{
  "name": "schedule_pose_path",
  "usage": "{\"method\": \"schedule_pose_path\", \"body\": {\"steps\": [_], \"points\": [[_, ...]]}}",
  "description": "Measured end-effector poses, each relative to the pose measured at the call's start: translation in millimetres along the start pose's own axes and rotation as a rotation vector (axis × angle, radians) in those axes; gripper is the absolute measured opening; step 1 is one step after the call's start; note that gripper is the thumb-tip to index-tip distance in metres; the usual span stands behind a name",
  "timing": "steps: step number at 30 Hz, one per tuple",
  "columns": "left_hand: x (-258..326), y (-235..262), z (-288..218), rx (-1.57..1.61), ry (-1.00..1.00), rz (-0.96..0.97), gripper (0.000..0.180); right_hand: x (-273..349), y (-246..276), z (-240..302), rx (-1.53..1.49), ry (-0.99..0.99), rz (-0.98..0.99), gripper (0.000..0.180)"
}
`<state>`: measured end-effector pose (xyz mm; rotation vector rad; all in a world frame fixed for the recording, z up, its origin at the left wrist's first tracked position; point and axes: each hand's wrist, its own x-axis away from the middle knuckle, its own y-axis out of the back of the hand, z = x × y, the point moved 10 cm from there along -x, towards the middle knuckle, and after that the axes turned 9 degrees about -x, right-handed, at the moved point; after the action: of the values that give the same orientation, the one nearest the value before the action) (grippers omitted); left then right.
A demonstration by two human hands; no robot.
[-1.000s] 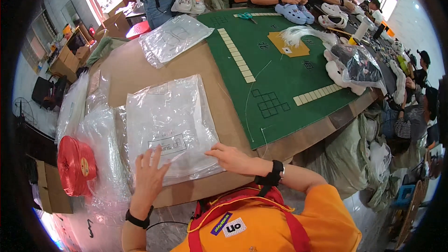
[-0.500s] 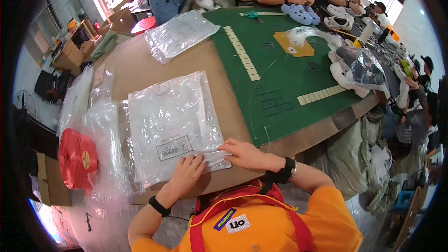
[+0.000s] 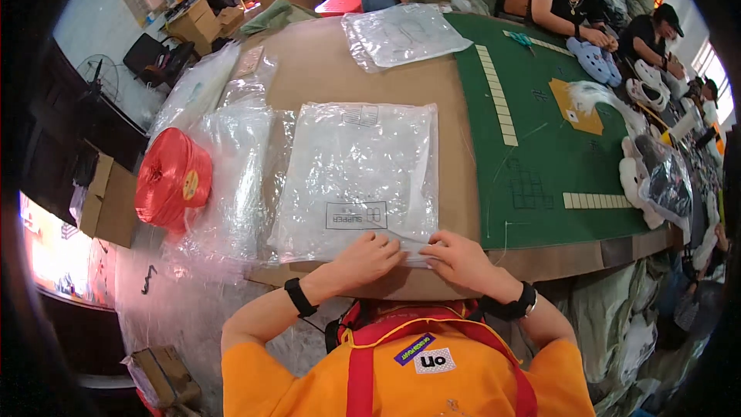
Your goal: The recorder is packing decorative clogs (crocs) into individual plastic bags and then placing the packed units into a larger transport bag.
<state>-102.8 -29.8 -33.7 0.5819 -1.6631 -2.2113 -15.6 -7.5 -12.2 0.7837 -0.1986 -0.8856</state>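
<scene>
A stack of clear printed plastic bags lies flat on the brown board before me. My left hand rests at its near edge, the fingers curled down on the plastic. Close beside it, my right hand pinches the bag's near right corner between thumb and fingers. Folds run through the plastic between the two hands. How many layers are gripped cannot be seen.
To the left are a roll of red plastic twine and more loose clear bags. A green cutting mat lies to the right. Blue clogs and scissors are at the far side, where co-workers handle things.
The view has swung left, so the table appears farther right. Both hands stay at the bag's near edge; the left hand now sits closer to the right one.
</scene>
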Motion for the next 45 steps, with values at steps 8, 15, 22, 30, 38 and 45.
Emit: {"method": "schedule_pose_path", "body": {"steps": [8,15,22,30,38,45], "points": [[-13.4,16.8,6.6,0.007,0.051,-0.099,0.03,-4.1,-11.6,9.0,0.229,0.143,-0.112,0.022],[-13.2,13.7,12.0,0.049,0.079,-0.073,0.028,-1.5,-4.0,17.4,0.341,0.132,-0.121,0.017],[-11.2,9.2,-2.2,0.056,-0.026,0.011,0.033,16.0,-9.0,-11.5,0.442,-0.039,-0.033,0.022],[-22.8,17.2,-4.9,0.137,-0.077,0.199,0.039,58.9,81.6,-46.3,0.019,-0.127,-0.197,0.027],[-64.3,45.2,-34.3,0.251,-0.231,0.133,0.041,192.8,216.5,-141.3,-0.305,-0.526,-0.798,0.028],[-76.9,18.9,-54.9,0.228,-0.289,0.174,0.043,313.1,282.0,-215.7,-0.726,-0.745,-1.316,0.038]]}}
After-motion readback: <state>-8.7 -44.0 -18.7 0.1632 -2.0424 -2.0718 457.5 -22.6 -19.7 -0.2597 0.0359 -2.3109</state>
